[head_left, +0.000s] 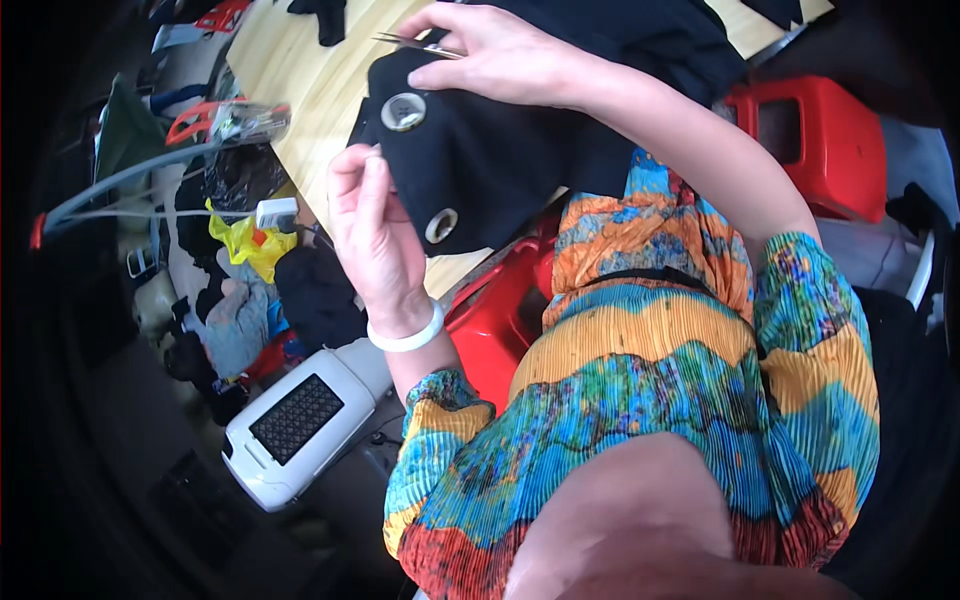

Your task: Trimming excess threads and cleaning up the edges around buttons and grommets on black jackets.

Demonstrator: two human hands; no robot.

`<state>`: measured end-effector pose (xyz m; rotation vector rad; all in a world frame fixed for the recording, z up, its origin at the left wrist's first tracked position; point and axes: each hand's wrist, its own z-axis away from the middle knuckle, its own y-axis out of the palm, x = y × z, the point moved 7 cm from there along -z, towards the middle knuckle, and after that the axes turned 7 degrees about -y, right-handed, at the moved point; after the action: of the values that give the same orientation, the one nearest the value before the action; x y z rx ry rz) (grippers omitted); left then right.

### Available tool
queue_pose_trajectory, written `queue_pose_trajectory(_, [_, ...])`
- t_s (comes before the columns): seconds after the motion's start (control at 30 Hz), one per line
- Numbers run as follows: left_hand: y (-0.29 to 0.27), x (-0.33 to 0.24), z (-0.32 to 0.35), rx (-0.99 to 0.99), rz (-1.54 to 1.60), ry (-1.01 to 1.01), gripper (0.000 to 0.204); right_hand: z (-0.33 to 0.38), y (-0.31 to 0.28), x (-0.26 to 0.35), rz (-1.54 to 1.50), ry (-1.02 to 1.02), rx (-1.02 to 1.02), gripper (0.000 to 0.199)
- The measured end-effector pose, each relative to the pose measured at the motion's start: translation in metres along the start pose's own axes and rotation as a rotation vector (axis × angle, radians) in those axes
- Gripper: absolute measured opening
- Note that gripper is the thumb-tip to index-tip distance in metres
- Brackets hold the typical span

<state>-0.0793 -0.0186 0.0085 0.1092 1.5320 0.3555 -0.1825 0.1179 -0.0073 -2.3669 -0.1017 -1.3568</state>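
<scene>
White heater (300, 425) on floor far left. Left hand (372, 215) pinched shut on edge of black garment (480, 160), which lies on wooden worktop (300, 70). Large round buttons (403, 111) facing up. Right hand (490, 50) closed on small scissors (415, 43). Looks soft, light, floppy; best gripped at hem near buttons.

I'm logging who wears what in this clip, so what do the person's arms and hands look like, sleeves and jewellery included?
Both hands are bare, no gloves. The left hand has a smooth white bangle at the wrist. The right hand shows no jewellery. Both arms wear pleated multicoloured sleeves in orange, yellow, teal and red bands, leaving the forearms uncovered.
</scene>
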Motion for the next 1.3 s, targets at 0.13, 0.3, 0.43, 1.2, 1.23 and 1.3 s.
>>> queue_pose_trajectory(0.13, [0.003,-0.008,-0.001,-0.014,-0.020,0.013,0.008,0.009,0.004,0.004,-0.421,0.213,0.095,0.059])
queue_pose_trajectory(0.3, [0.012,-0.010,-0.003,0.029,-0.076,0.040,0.008,0.013,0.009,0.019,-0.511,0.244,0.191,0.057])
queue_pose_trajectory(0.43, [0.008,-0.009,-0.005,0.027,-0.084,0.073,0.008,0.015,0.012,0.018,-0.793,0.329,0.145,0.051])
queue_pose_trajectory(1.2, [0.038,-0.026,0.010,-0.286,-1.095,0.812,0.007,0.026,0.022,0.013,-0.849,0.412,0.164,0.049])
queue_pose_trajectory(1.23, [0.037,-0.030,0.010,-0.289,-1.096,0.810,0.007,0.027,0.020,0.013,-0.834,0.403,0.162,0.050])
queue_pose_trajectory(1.3, [0.040,-0.031,0.002,-0.126,-1.140,0.620,0.005,0.027,0.017,0.014,-0.782,0.388,0.156,0.051])
